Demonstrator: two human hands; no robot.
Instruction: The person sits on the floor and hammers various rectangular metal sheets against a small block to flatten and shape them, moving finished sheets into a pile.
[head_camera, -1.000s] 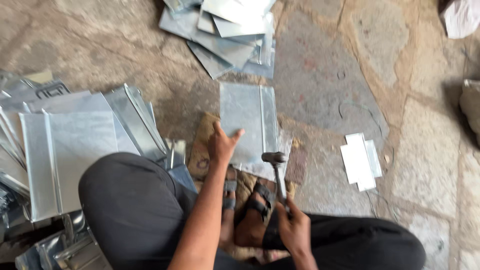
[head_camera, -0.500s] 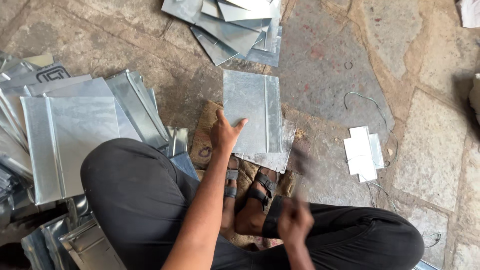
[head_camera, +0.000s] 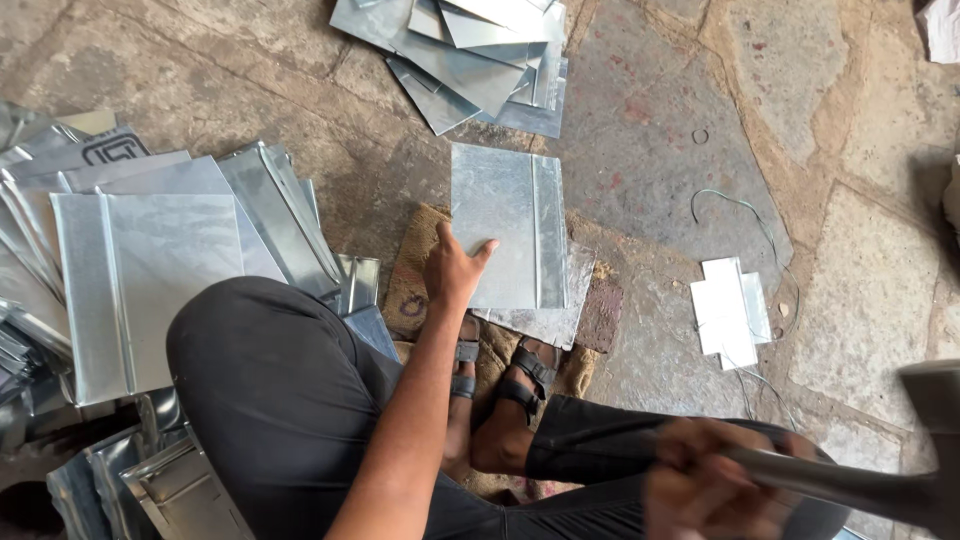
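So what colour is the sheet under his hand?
Shiny silver-grey sheet, clearest in the head view.

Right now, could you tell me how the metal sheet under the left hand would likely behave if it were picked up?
The metal sheet looks thin and flat, so it is probably light and may flex a little, though its folded seam should stiffen it. The edges look bare-cut, so likely sharp. Its smooth grey surface might slide easily over the sheet beneath; the left hand presses it flat.

Left hand (head_camera: 452, 268) presses metal sheet (head_camera: 508, 238); blurred right hand (head_camera: 700, 480) seemingly grips hammer (head_camera: 880, 470).
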